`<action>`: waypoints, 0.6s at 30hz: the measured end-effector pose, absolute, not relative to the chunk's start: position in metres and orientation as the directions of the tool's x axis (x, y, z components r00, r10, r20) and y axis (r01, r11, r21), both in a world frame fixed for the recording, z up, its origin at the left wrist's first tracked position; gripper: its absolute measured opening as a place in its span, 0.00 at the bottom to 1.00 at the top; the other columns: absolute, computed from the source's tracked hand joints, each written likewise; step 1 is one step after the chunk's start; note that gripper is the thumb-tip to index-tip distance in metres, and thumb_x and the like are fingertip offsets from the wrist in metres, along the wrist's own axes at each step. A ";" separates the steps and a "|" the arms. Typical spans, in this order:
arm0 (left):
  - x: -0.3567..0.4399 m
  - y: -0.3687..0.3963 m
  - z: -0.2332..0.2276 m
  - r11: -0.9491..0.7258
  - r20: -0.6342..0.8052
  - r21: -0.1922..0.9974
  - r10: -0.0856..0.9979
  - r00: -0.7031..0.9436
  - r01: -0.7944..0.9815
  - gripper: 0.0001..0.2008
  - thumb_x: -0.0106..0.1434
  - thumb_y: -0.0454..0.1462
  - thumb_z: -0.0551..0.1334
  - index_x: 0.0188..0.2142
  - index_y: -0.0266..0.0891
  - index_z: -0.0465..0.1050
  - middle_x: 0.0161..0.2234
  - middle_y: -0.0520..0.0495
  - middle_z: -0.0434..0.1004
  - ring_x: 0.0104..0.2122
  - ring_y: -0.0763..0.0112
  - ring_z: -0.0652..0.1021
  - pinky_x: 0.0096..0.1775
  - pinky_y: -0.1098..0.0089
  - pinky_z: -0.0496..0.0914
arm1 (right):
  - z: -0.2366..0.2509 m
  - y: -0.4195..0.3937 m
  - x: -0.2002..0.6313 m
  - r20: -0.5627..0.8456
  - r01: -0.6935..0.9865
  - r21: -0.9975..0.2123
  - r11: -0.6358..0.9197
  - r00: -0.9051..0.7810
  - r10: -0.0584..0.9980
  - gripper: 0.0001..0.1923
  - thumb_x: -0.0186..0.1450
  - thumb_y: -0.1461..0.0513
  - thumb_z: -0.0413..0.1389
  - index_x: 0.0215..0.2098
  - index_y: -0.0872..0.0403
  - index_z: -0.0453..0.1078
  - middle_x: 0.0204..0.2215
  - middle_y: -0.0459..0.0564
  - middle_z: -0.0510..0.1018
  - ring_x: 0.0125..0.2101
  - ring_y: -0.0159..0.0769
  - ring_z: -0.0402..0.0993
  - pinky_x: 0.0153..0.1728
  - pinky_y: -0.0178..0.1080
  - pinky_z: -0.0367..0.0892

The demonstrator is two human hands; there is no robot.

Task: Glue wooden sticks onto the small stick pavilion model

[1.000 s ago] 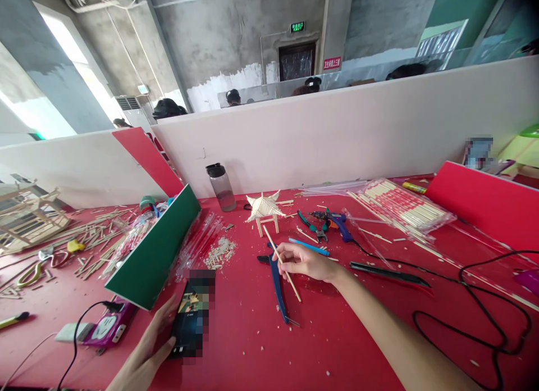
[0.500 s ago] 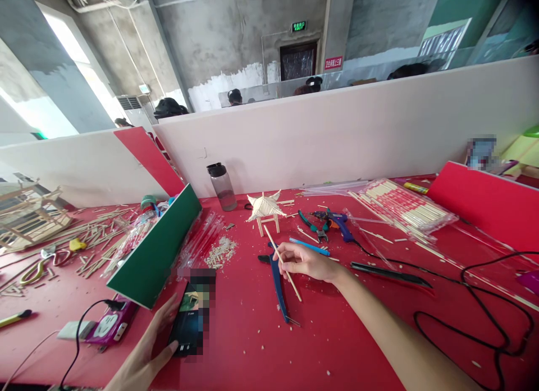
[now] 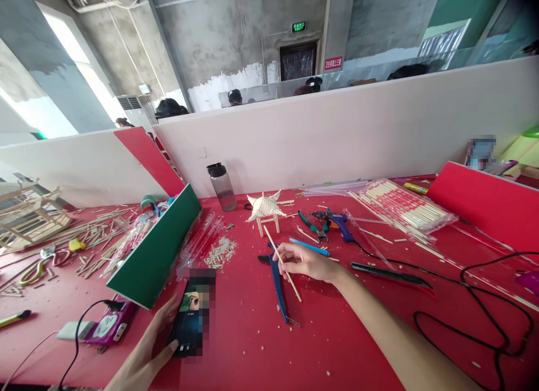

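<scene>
My right hand (image 3: pixel 304 262) rests on the red table (image 3: pixel 252 346) and holds a thin wooden stick (image 3: pixel 281 262) pinched between its fingers, slanting from upper left to lower right. Under the hand lie blue-handled cutters (image 3: pixel 277 284). Just beyond stands a small stick-built pavilion model (image 3: pixel 264 208). At the near left, my left hand (image 3: pixel 145 351) cradles a phone (image 3: pixel 189 318) lying on the table, thumb at its lower edge.
A green-and-red divider board (image 3: pixel 155 250) leans at left, with a power strip (image 3: pixel 107 323) and cable beside it. A dark bottle (image 3: pixel 221 187), pliers (image 3: pixel 312 225), a glue gun (image 3: pixel 339 223), packs of sticks (image 3: pixel 404 207) and black cables (image 3: pixel 471 290) crowd the far and right side. Stick scraps lie at far left.
Almost nothing has moved: my left thumb shifted slightly on the phone's lower edge. My right hand keeps the stick in the same place.
</scene>
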State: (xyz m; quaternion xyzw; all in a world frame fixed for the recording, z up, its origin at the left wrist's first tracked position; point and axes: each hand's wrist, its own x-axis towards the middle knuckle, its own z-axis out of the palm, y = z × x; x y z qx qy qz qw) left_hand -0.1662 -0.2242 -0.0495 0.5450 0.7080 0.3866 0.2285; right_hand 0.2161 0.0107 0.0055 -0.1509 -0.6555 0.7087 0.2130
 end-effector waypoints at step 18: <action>-0.083 -0.189 -0.024 0.336 0.321 0.086 0.882 -0.345 0.938 0.33 0.65 0.48 0.54 0.65 0.35 0.57 0.50 0.30 0.75 0.48 0.39 0.75 0.50 0.48 0.67 | 0.005 0.013 0.216 0.049 -0.084 -0.996 -0.038 -0.831 0.553 0.18 0.62 0.52 0.64 0.42 0.55 0.67 0.32 0.44 0.73 0.31 0.32 0.74 0.39 0.39 0.70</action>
